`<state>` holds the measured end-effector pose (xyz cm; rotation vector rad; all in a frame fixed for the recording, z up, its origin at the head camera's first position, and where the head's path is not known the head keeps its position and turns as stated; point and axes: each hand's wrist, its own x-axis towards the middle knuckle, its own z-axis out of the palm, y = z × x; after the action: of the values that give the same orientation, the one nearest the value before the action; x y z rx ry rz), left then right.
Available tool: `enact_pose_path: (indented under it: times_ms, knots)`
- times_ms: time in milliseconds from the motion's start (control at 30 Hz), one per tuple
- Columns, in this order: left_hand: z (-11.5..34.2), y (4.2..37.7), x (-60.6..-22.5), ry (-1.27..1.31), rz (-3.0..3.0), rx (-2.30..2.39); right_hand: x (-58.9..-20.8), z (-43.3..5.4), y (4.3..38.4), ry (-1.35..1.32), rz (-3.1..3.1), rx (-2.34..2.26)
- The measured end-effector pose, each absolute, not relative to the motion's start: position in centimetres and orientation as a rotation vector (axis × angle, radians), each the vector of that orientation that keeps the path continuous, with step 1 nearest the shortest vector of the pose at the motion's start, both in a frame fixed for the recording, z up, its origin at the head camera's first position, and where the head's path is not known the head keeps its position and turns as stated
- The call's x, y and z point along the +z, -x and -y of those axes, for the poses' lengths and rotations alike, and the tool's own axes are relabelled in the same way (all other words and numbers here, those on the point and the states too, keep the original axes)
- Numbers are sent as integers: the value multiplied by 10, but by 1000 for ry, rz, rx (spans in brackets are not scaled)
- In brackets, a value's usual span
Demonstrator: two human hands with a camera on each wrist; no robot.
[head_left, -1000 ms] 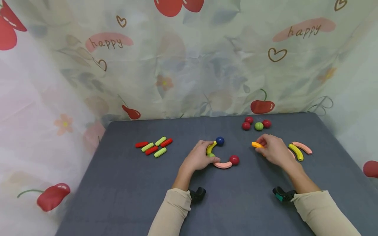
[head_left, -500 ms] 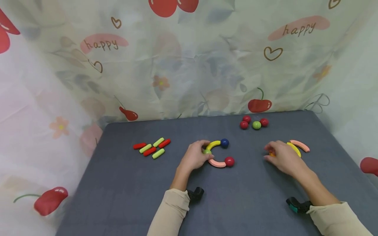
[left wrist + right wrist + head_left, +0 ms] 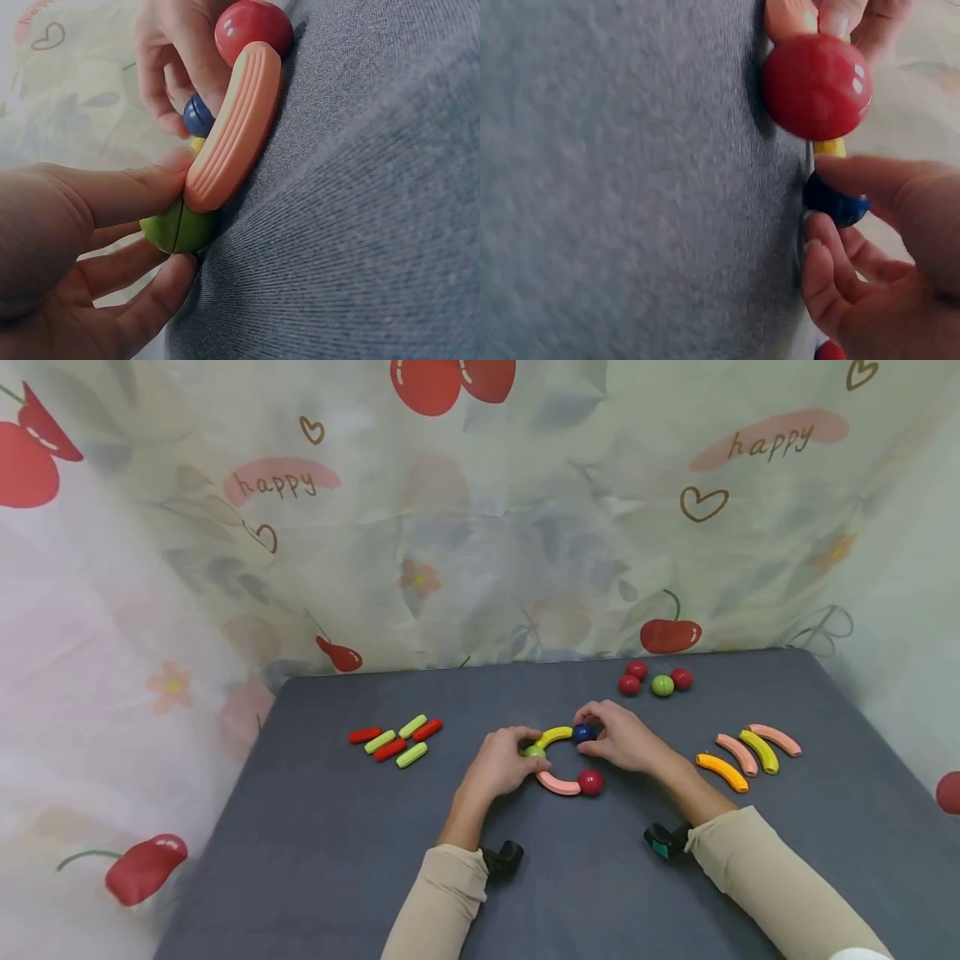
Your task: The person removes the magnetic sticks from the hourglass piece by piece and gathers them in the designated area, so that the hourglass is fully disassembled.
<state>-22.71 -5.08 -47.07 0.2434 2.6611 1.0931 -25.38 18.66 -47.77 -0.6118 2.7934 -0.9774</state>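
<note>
A chain of toy beads lies in an open ring in the middle of the table. It runs from a blue ball through a yellow curved piece, a green ball and a pink curved piece to a red ball. My left hand pinches the green ball between thumb and fingers; in the left wrist view the thumb also touches the pink piece's end. On the ring's other side, my right hand pinches the blue ball, seen closely in the right wrist view.
Loose curved pieces lie to the right, an orange one nearest. Red balls and a green ball sit near the back edge. Red and light green short sticks lie at the left. A printed curtain hangs behind the table.
My right hand has put the orange curved piece down beside the other curved pieces, then moved left and taken the blue ball. The chain has turned slightly, with my left hand still on it.
</note>
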Motion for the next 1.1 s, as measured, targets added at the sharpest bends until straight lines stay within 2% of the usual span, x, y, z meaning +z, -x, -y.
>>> enact_pose_path:
  times_ms: [433,600,833,1100]
  knots:
    - [57,230,-468,-268,-2656,1091,-459,-191,267,585,-2794,-707]
    - [56,229,-468,-271,-2667,1128,-447,-195,288,468,-2970,-754]
    - [51,228,-474,-235,-2653,1188,-457,-202,317,529,-3222,-371]
    - [53,229,-474,-213,-2676,1191,-455,-192,310,551,-3253,-331]
